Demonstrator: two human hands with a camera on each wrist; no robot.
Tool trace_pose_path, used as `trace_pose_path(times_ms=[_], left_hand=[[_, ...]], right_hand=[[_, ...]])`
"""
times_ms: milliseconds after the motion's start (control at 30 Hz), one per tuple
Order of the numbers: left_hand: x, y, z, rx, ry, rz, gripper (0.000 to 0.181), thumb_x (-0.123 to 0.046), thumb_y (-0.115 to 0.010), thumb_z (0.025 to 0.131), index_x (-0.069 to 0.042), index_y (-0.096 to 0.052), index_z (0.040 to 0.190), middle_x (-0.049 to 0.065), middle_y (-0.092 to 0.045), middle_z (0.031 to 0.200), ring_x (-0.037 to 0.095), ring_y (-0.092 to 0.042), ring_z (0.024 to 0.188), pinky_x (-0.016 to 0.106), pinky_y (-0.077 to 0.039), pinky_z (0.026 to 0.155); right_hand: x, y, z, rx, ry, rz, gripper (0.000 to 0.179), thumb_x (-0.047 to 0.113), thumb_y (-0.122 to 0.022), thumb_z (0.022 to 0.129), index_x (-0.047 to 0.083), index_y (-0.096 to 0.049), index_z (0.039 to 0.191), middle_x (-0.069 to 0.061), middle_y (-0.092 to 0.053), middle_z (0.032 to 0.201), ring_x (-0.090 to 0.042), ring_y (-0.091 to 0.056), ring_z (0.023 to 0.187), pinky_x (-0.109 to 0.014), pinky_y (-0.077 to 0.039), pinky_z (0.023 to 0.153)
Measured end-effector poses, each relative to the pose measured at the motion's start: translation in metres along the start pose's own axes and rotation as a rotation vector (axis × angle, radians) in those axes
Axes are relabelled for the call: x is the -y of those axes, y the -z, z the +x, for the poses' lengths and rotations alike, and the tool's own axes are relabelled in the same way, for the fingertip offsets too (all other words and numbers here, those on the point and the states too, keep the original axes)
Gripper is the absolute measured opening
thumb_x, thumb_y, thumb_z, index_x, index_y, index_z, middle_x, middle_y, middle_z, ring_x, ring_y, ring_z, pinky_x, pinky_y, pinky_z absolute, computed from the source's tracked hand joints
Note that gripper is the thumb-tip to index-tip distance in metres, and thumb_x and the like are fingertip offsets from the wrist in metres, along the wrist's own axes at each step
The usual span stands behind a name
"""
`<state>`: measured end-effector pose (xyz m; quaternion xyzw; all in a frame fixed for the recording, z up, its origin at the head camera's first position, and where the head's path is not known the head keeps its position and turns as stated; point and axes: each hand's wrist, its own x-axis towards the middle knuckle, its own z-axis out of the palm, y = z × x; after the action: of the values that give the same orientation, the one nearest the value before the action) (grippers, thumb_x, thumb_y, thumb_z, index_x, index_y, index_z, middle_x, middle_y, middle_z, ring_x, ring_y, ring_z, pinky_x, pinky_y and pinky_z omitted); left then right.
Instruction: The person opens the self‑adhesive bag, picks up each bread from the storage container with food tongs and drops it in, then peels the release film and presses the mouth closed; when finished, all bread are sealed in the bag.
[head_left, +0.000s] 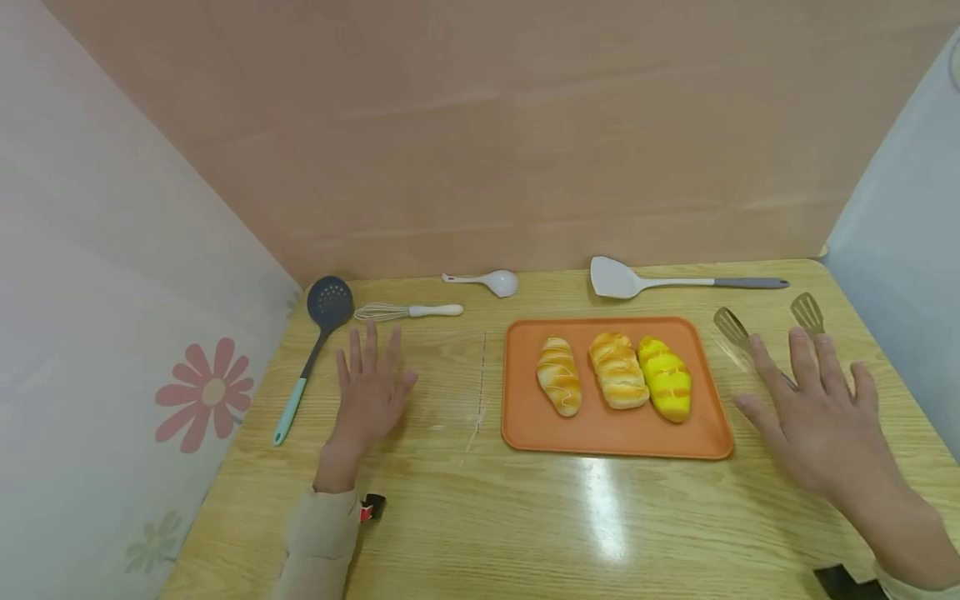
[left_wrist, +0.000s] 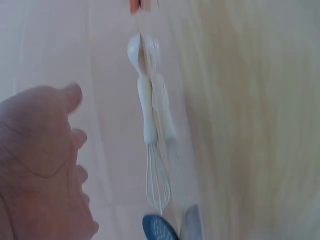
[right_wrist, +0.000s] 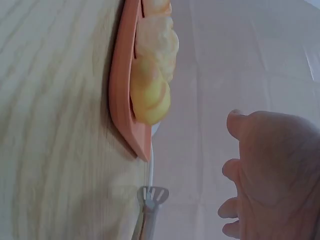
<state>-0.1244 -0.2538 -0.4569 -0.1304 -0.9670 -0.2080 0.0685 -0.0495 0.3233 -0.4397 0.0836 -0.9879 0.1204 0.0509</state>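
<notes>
My left hand [head_left: 369, 400] is held over the left of the table, fingers spread, holding nothing. Just past its fingertips lies a whisk [head_left: 420, 311] with a white handle; a dark skimmer [head_left: 330, 304] with a mint handle lies to its left. My right hand [head_left: 832, 425], also spread and holding nothing, hovers at the right. Beneath it, two slotted metal heads [head_left: 807, 313] stick out, like the ends of tongs; the rest is hidden. Between the hands, an orange tray [head_left: 592, 437] bears a striped bread roll [head_left: 559, 379], a pale twisted bread [head_left: 618, 372] and a yellow bread [head_left: 666, 381].
Along the back edge lie a white ladle [head_left: 501, 283] and a white turner [head_left: 617, 278] with a grey handle. A pinkish backdrop [head_left: 525, 150] rises behind the table, with a flowered white panel [head_left: 90, 292] at left and a pale panel [head_left: 907, 233] at right.
</notes>
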Motion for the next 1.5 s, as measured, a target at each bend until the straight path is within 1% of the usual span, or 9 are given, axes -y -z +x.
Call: trace_pose_path(times_ms=[200, 400, 533, 633, 767, 900, 1167, 1333, 1500], left_hand=[[-0.015, -0.019, 0.0, -0.053, -0.056, -0.076, 0.07, -0.037, -0.054, 0.116, -0.008, -0.03, 0.175, 0.034, -0.005, 0.181, 0.061, 0.006, 0.165, 0.083, 0.008, 0.126], [-0.024, -0.029, 0.003, -0.015, -0.081, -0.143, 0.066, -0.032, -0.059, 0.114, -0.004, -0.04, 0.171, 0.034, -0.009, 0.18, 0.062, 0.002, 0.165, 0.081, 0.008, 0.127], [-0.028, -0.033, 0.006, 0.0, -0.11, -0.17, 0.06, -0.027, -0.063, 0.113, 0.0, -0.05, 0.164, 0.037, -0.021, 0.177, 0.065, -0.008, 0.163, 0.081, 0.001, 0.128], [-0.028, -0.037, 0.008, -0.01, -0.127, -0.185, 0.054, -0.024, -0.065, 0.112, 0.004, -0.057, 0.157, 0.039, -0.034, 0.17, 0.066, -0.022, 0.159, 0.082, -0.012, 0.128], [-0.03, -0.04, 0.009, -0.009, -0.087, -0.212, 0.046, -0.013, -0.071, 0.108, 0.008, -0.065, 0.148, 0.038, -0.046, 0.163, 0.062, -0.036, 0.156, 0.075, -0.025, 0.128], [-0.028, -0.05, 0.011, -0.034, -0.041, -0.253, 0.04, -0.012, -0.073, 0.108, 0.007, -0.069, 0.143, 0.033, -0.051, 0.162, 0.053, -0.043, 0.156, 0.067, -0.028, 0.13], [-0.023, -0.071, 0.017, -0.116, -0.007, -0.338, 0.036, -0.009, -0.076, 0.106, 0.008, -0.072, 0.138, 0.032, -0.057, 0.155, 0.047, -0.051, 0.151, 0.063, -0.033, 0.129], [-0.024, -0.074, 0.017, -0.143, -0.005, -0.328, 0.035, -0.011, -0.079, 0.104, 0.007, -0.075, 0.135, 0.032, -0.059, 0.153, 0.048, -0.053, 0.149, 0.063, -0.035, 0.128], [-0.025, -0.075, 0.016, -0.178, 0.002, -0.334, 0.032, -0.011, -0.083, 0.101, 0.005, -0.079, 0.128, 0.031, -0.063, 0.149, 0.049, -0.055, 0.146, 0.062, -0.038, 0.126]], right_hand=[[0.02, -0.007, 0.003, -0.069, 0.093, -0.008, 0.078, 0.047, -0.05, 0.118, 0.019, -0.011, 0.18, -0.036, -0.006, 0.18, -0.056, 0.003, 0.167, -0.081, 0.004, 0.128], [0.047, -0.014, 0.009, -0.141, 0.153, -0.014, 0.077, 0.049, -0.054, 0.116, 0.016, -0.023, 0.178, -0.036, -0.019, 0.177, -0.057, -0.014, 0.166, -0.08, -0.011, 0.127], [0.065, -0.018, 0.011, -0.178, 0.199, 0.003, 0.075, 0.052, -0.052, 0.116, 0.014, -0.03, 0.176, -0.036, -0.026, 0.175, -0.056, -0.021, 0.163, -0.076, -0.012, 0.13], [0.079, -0.022, 0.013, -0.186, 0.23, 0.024, 0.073, 0.054, -0.05, 0.116, 0.015, -0.033, 0.175, -0.034, -0.03, 0.174, -0.054, -0.025, 0.162, -0.074, -0.014, 0.131], [0.098, -0.026, 0.017, -0.215, 0.283, 0.057, 0.073, 0.062, -0.035, 0.118, 0.016, -0.035, 0.175, -0.032, -0.036, 0.172, -0.053, -0.032, 0.159, -0.071, -0.018, 0.131], [0.115, -0.032, 0.021, -0.275, 0.337, 0.096, 0.079, 0.066, -0.022, 0.117, 0.011, -0.043, 0.17, -0.031, -0.044, 0.166, -0.053, -0.04, 0.152, -0.071, -0.026, 0.125], [0.142, -0.046, 0.027, -0.334, 0.404, 0.153, 0.077, 0.061, -0.024, 0.119, 0.005, -0.056, 0.16, -0.031, -0.055, 0.157, -0.052, -0.048, 0.146, -0.071, -0.036, 0.117], [0.155, -0.053, 0.028, -0.363, 0.454, 0.188, 0.074, 0.058, -0.027, 0.12, 0.002, -0.06, 0.156, -0.031, -0.06, 0.151, -0.052, -0.053, 0.141, -0.071, -0.038, 0.114], [0.166, -0.059, 0.028, -0.335, 0.473, 0.235, 0.07, 0.056, -0.03, 0.12, 0.003, -0.06, 0.156, -0.029, -0.06, 0.152, -0.05, -0.054, 0.142, -0.068, -0.037, 0.116]])
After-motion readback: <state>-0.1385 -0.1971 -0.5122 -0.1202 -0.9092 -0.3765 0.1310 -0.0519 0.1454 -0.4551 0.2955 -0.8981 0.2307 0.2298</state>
